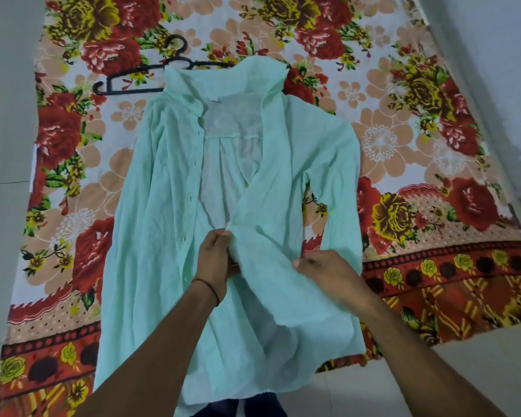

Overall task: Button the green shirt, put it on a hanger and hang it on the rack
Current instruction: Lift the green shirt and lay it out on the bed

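One pale mint-green, thin cotton long-sleeved shirt (pixel 169 206) lies face-up and unbuttoned on a flower-printed red, peach and white cloth (pixel 418 145) spread over a pale tiled floor (pixel 3 145). The collar points away from the person and the hem falls toward them. Along the edge of the left front panel, about five small pale buttons (pixel 195 161) can be counted in a line from collar to waist; more may be there, too small to tell.

One black plastic clothes hanger (pixel 127 82) lies flat on the cloth beyond the collar. Its hook curls away from the shirt, and its right end is hidden under the collar and shoulder.

Two bare hands work at the middle of the shirt. The left hand (pixel 215 255) is closed in a pinch on the edge of the right front panel, fingertips gripping the fabric where the two fronts meet; a thin dark thread band (pixel 209 288) circles that wrist. The right hand (pixel 322 267) grips the same panel just beside it, fingers curled into the cloth and lifting it, so that the panel bunches and covers the lower part of the button line.

The right sleeve is folded inward across the shirt's side. At the lower edge, dark blue clothing (pixel 247 406) shows below the hem.
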